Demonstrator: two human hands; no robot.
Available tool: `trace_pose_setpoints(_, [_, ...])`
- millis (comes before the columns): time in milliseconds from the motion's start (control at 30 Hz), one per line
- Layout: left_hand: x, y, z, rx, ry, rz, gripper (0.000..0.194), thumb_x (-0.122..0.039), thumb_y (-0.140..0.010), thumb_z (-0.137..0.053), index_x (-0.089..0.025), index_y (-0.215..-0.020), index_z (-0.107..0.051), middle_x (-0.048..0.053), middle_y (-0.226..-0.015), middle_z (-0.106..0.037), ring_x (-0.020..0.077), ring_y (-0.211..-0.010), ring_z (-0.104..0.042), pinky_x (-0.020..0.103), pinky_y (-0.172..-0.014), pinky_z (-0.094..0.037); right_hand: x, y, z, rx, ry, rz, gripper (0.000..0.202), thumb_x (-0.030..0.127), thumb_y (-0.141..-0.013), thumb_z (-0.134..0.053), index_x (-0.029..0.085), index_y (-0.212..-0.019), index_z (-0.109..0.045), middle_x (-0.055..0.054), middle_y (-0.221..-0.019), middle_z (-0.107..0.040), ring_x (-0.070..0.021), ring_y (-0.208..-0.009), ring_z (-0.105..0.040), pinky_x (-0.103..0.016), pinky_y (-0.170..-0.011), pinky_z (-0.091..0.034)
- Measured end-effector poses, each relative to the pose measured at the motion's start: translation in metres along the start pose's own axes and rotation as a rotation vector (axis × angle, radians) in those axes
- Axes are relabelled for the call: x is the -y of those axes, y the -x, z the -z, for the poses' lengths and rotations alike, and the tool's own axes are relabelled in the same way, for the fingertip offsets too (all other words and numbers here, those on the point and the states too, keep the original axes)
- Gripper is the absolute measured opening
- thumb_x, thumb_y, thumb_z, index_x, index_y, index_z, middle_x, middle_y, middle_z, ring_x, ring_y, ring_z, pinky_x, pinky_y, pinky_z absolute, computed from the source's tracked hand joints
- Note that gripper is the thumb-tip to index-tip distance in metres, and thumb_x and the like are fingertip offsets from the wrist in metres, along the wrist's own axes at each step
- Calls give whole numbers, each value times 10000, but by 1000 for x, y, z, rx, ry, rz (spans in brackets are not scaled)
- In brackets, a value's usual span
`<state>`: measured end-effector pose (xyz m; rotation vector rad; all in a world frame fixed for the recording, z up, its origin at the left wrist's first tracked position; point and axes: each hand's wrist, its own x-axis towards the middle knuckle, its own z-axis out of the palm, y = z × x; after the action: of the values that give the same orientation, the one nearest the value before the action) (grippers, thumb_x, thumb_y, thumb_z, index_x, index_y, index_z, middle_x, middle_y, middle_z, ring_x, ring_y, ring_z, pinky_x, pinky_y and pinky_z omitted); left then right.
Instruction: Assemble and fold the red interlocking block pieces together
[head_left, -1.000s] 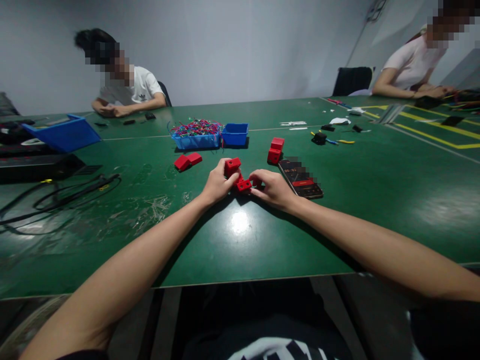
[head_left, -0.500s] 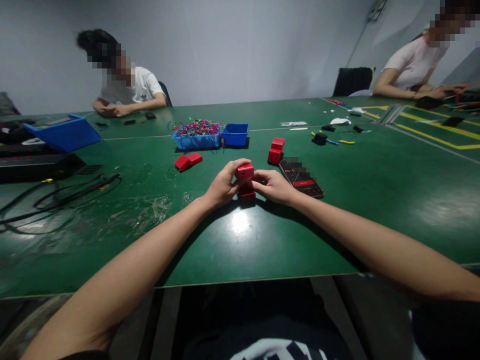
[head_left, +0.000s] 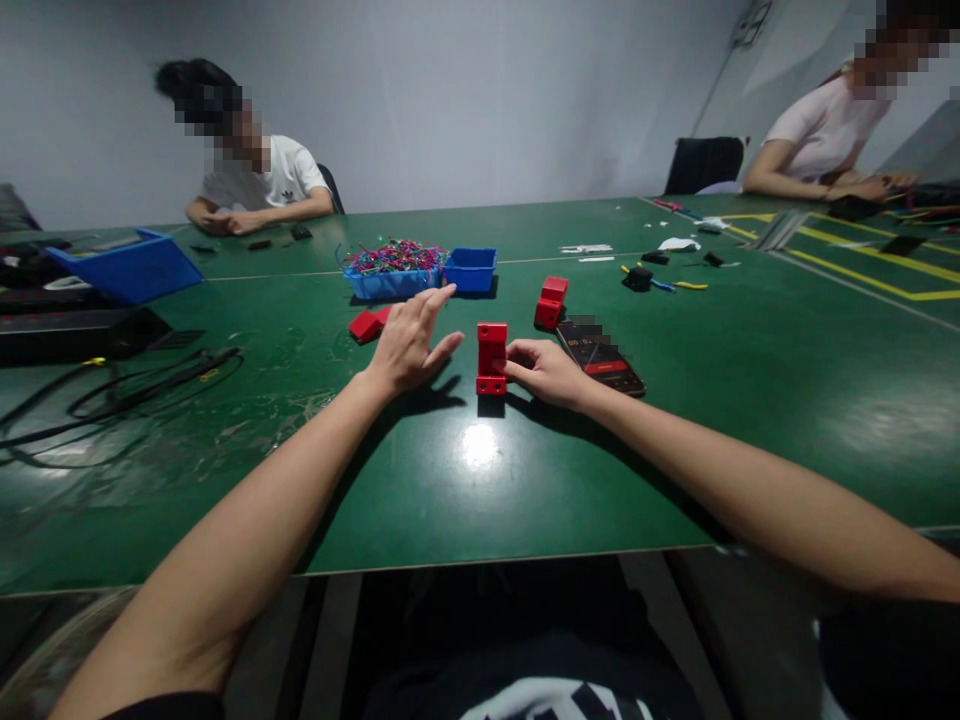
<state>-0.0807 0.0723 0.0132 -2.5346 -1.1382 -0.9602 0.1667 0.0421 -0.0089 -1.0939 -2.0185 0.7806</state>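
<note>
In the head view a red block-like part [head_left: 492, 350] stands upright on the green table, with holes in its thicker top and bottom ends. My right hand [head_left: 546, 370] grips its right side between thumb and fingers. To the left, my left hand [head_left: 414, 340] is open and holds nothing, its fingers stretched out and its thumb apart. Behind that hand lies another red part [head_left: 365, 325], partly covered by it. A further red part [head_left: 552, 302] sits beyond my right hand, close to a phone [head_left: 607, 365] with a lit screen.
A blue bin [head_left: 394, 284] heaped with coloured wire pieces stands beside a smaller blue bin [head_left: 471, 271]. Black cables [head_left: 150, 395] and a tilted blue tray [head_left: 127, 265] are at the left. Pliers [head_left: 690, 286] lie back right. Two people sit across the table.
My left hand has let go of the red part and moved left, its fingers opening out. The red part now shows its front more squarely, still in my right hand.
</note>
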Motion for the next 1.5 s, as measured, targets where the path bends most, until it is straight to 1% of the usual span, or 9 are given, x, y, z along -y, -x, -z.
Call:
trace_pose_setpoints(133, [26,4,12,-24,-125,311,584,-511,-963,-328,-171,-1432,-401,159,-1419,-493,318,-1306,-463,474,-1059,-365,3,1,1,-5,15,-9,305,446,-824,-604,150,-816,-676,-44,-775,-692,-165,-695,-587,-282,-673,-424])
trace_pose_setpoints(200, [39,9,15,-12,-180,471,589,-507,-940,-375,-182,-1430,-409,158,-1428,-485,336,-1303,-460,499,-1065,-366,4,1,1,-5,19,-6,301,442,-826,-603,151,-814,-678,-43,-782,-693,-163,-699,-589,-281,-680,-425])
trace_pose_setpoints(333, [60,20,13,116,-263,623,701,-523,-856,-504,-192,-1462,-385,171,-1521,-384,365,-1373,-395,528,-1109,-333,5,1,1,-5,20,-14,317,456,-829,-593,151,-813,-678,-46,-786,-692,-165,-703,-592,-283,-677,-424])
trace_pose_setpoints(500, [72,27,5,251,-263,652,699,-553,-859,-473,-211,-1465,-400,164,-1567,-328,367,-1420,-348,550,-1134,-305,3,1,0,-13,21,-11,318,460,-823,-597,153,-804,-681,-38,-763,-686,-159,-685,-585,-276,-664,-421])
trace_pose_setpoints(633, [76,28,2,332,-244,649,664,-579,-863,-455,-239,-1433,-452,152,-1578,-309,376,-1420,-348,560,-1112,-337,2,1,0,-15,31,-5,322,462,-826,-594,152,-811,-684,-35,-753,-685,-154,-672,-574,-275,-657,-417])
trace_pose_setpoints(833, [80,30,1,342,-231,603,629,-565,-870,-437,-220,-1393,-490,141,-1518,-405,352,-1376,-397,523,-1103,-367,2,1,0,-14,34,-5,308,448,-829,-592,153,-806,-678,-41,-768,-692,-161,-690,-580,-282,-675,-421])
trace_pose_setpoints(1067, [81,29,1,317,-192,591,603,-570,-855,-470,-204,-1329,-538,167,-1482,-445,360,-1355,-415,556,-1071,-379,4,1,0,-11,38,-18,299,441,-830,-592,157,-809,-682,-41,-785,-701,-164,-695,-584,-292,-687,-432])
trace_pose_setpoints(1233, [80,26,5,329,-181,578,527,-573,-829,-504,-221,-1211,-594,138,-1307,-585,343,-1183,-543,511,-981,-452,4,1,0,-16,31,-11,286,435,-829,-599,162,-802,-680,-31,-760,-692,-160,-691,-586,-282,-677,-434])
trace_pose_setpoints(1500, [75,25,3,287,-178,591,403,-449,-870,-498,-202,-1168,-609,138,-1214,-560,300,-1143,-559,461,-987,-458,4,2,0,-12,31,-18,311,444,-830,-590,148,-807,-682,-35,-758,-680,-152,-672,-574,-277,-662,-422])
